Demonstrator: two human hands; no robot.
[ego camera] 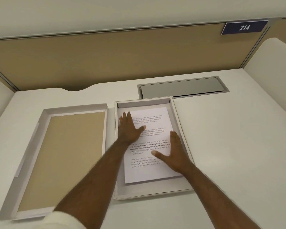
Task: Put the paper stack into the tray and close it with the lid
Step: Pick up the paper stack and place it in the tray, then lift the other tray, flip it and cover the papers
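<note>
A: Sleeve edge is showing nearest, on the left arm. What are the hands doing?

B: Right hand is lying flat, fingers spread, on the right side of the paper stack. Left hand is pressing flat and spread farther along, at its far-left corner. Neither is gripping.

A: And the stack?

B: It is sitting inside the tray, on the desk. The lid is lying upturned just beside the tray, to its left.

A: Farther off?

B: A grey cable hatch, then a partition bearing a 214 plate.
</note>
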